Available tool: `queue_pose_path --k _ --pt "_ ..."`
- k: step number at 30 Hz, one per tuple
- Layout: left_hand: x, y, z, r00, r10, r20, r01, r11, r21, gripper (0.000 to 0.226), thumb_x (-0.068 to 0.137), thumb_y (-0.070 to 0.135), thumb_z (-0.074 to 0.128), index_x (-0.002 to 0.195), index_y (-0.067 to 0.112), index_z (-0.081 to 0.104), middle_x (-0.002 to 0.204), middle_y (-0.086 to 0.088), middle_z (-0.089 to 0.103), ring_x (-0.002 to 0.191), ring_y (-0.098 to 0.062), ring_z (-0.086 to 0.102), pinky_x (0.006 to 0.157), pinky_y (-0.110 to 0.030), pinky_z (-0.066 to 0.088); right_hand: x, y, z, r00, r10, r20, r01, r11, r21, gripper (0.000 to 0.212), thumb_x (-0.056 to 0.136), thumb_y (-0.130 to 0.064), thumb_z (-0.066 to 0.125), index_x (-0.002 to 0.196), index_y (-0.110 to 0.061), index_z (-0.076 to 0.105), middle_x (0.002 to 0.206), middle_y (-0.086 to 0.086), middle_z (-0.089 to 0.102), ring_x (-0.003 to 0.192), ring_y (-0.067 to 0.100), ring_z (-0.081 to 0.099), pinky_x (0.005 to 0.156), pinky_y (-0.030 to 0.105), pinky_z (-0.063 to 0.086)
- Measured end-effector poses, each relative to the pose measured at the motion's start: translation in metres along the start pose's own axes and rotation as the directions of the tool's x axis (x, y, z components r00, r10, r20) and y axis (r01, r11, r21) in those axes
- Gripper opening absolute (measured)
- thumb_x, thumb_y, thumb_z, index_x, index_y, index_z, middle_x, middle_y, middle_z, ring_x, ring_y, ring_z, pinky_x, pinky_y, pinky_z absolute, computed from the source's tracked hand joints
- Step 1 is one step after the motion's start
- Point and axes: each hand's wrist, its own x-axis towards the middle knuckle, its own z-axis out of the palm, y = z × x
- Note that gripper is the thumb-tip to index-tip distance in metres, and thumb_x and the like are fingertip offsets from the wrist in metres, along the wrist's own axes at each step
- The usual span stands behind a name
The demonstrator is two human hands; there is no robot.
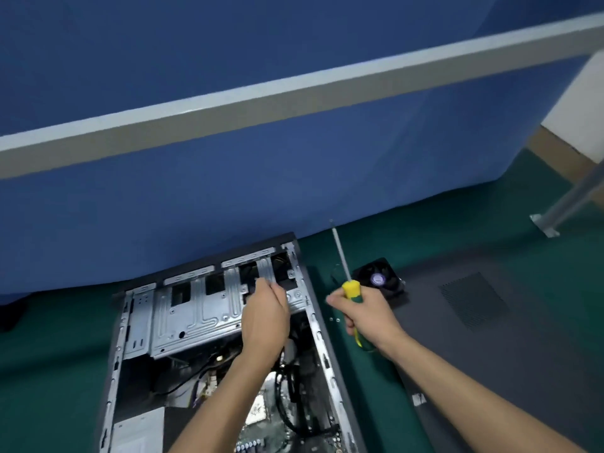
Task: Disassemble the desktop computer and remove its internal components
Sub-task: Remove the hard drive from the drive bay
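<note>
One open computer case [215,338], one screwdriver [346,276], one loose fan [379,277], one side panel [490,322], two hands [264,318].

The place looked like an office floor turned into a repair spot. A blue fabric partition [228,197] with a pale grey band [294,103] across it stood upright, of the kind that divides cubicles, and met a dark green carpet [457,230]. At the right edge a grey metal desk leg [568,204] ended in a bolted foot plate, beside a strip of tan flooring [555,148] and a white wall [581,103]. An opened desktop computer case [209,322] lay directly on the carpet, with a detached cooling fan [379,279] and a dark side panel [490,322] near it.
</note>
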Motion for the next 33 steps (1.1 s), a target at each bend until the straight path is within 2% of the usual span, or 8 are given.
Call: queue_pose_path --k 3,7,14,19,22,25,28,33 --pt "-0.012 0.028 0.014 0.99 -0.025 0.139 0.042 0.992 -0.122 0.029 0.097 0.017 0.031 0.07 0.013 0.041 0.064 -0.004 0.049 0.056 -0.02 0.044 0.049 -0.032 0.028 0.001 -0.003 0.0 0.992 -0.037 0.119 0.038 0.999 -0.003 0.008 0.085 -0.01 0.066 0.077 -0.012 0.067 0.046 -0.004 0.048 0.038 0.011 0.042 0.042 0.021 0.04" --pt "-0.015 0.048 0.026 0.97 -0.122 0.211 0.167 0.964 -0.207 0.033 0.098 0.014 0.032 0.065 0.014 0.039 0.061 -0.002 0.043 0.054 -0.015 0.039 0.048 -0.031 0.026 0.004 -0.001 -0.003 0.992 -0.039 0.121 0.039 0.999 0.003 0.011 0.085 -0.009 0.063 0.075 -0.015 0.063 0.049 -0.003 0.049 0.038 0.012 0.044 0.044 0.022 0.04" --pt "-0.017 0.065 0.042 0.962 -0.12 0.246 0.145 0.986 -0.083 0.036 0.101 0.018 0.03 0.068 0.012 0.043 0.064 -0.002 0.046 0.056 -0.014 0.04 0.048 -0.029 0.026 0.015 0.002 -0.022 0.995 -0.039 0.094 0.037 0.999 0.026 0.013 0.085 -0.012 0.065 0.073 -0.016 0.065 0.049 -0.006 0.052 0.037 0.012 0.046 0.042 0.021 0.04" --pt "-0.014 0.066 0.048 0.979 -0.058 0.193 0.041 0.995 0.094 0.035 0.1 0.027 0.031 0.072 0.012 0.046 0.068 -0.005 0.052 0.068 -0.029 0.053 0.055 -0.032 0.03 0.022 0.013 -0.029 1.0 -0.019 0.011 0.019 0.998 -0.056 0.016 0.084 -0.018 0.064 0.068 -0.021 0.062 0.048 -0.008 0.054 0.037 0.011 0.049 0.045 0.021 0.04" --pt "-0.006 0.056 0.045 1.0 -0.01 0.029 0.001 0.959 0.283 0.033 0.1 0.032 0.027 0.08 0.014 0.048 0.067 -0.003 0.055 0.063 -0.028 0.053 0.055 -0.032 0.033 0.024 0.032 -0.038 0.996 0.024 -0.09 -0.038 0.987 -0.157 0.018 0.084 -0.023 0.063 0.066 -0.022 0.06 0.043 -0.009 0.052 0.037 0.01 0.05 0.041 0.019 0.037" --pt "-0.005 0.039 0.051 0.999 0.023 0.041 -0.037 0.921 0.387 0.031 0.099 0.032 0.029 0.08 0.014 0.046 0.074 -0.004 0.059 0.067 -0.029 0.057 0.056 -0.032 0.034 0.028 0.062 -0.044 0.985 0.065 -0.159 -0.124 0.911 -0.393 0.015 0.084 -0.03 0.06 0.071 -0.023 0.058 0.056 -0.005 0.057 0.057 0.022 0.063 0.049 0.024 0.041" --pt "-0.012 0.03 0.061 0.996 0.076 0.046 -0.088 0.916 0.391 0.028 0.1 0.03 0.03 0.087 0.013 0.047 0.086 -0.006 0.06 0.075 -0.03 0.058 0.058 -0.034 0.035 0.037 0.089 -0.037 0.974 0.038 -0.224 -0.173 0.761 -0.625 0.016 0.089 -0.035 0.056 0.09 -0.022 0.064 0.084 0.004 0.067 0.084 0.03 0.062 0.061 0.029 0.038" --pt "-0.009 0.026 0.065 0.997 0.073 0.0 -0.067 0.924 0.375 0.029 0.1 0.028 0.033 0.087 0.009 0.05 0.085 -0.009 0.06 0.071 -0.034 0.057 0.055 -0.034 0.03 0.06 0.113 -0.015 0.966 -0.027 -0.258 -0.181 0.643 -0.744 0.025 0.094 -0.036 0.05 0.098 -0.014 0.061 0.095 0.006 0.068 0.092 0.03 0.062 0.068 0.031 0.039"
